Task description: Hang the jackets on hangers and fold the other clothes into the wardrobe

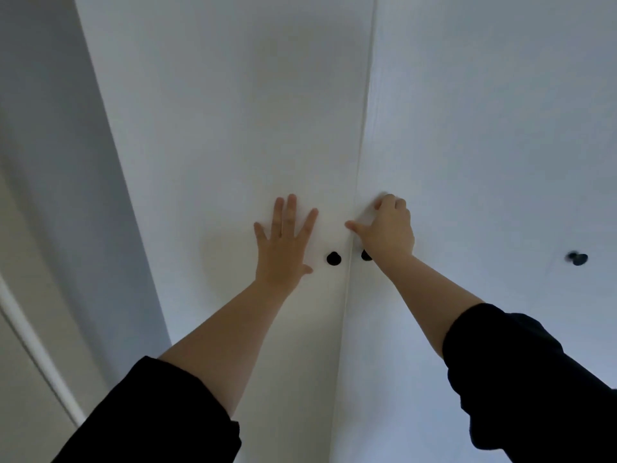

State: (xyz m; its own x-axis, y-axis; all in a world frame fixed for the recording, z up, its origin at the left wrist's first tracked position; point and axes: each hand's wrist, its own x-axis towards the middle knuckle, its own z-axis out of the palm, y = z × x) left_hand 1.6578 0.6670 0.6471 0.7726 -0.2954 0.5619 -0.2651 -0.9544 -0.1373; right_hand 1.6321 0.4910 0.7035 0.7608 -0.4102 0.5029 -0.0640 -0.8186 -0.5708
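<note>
Loose black left sleeve point(157, 416) and right sleeve point(521, 379) (bunched near the elbows) leave forearms bare.

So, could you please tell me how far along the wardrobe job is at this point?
Done: cannot be judged; no jackets, hangers or folded clothes are in view. In hand: the left hand lies flat on the left door, and the right hand rests with curled fingers on the right door, just above a black knob; the doors meet at the seam. Left: unknown from this view.
</note>
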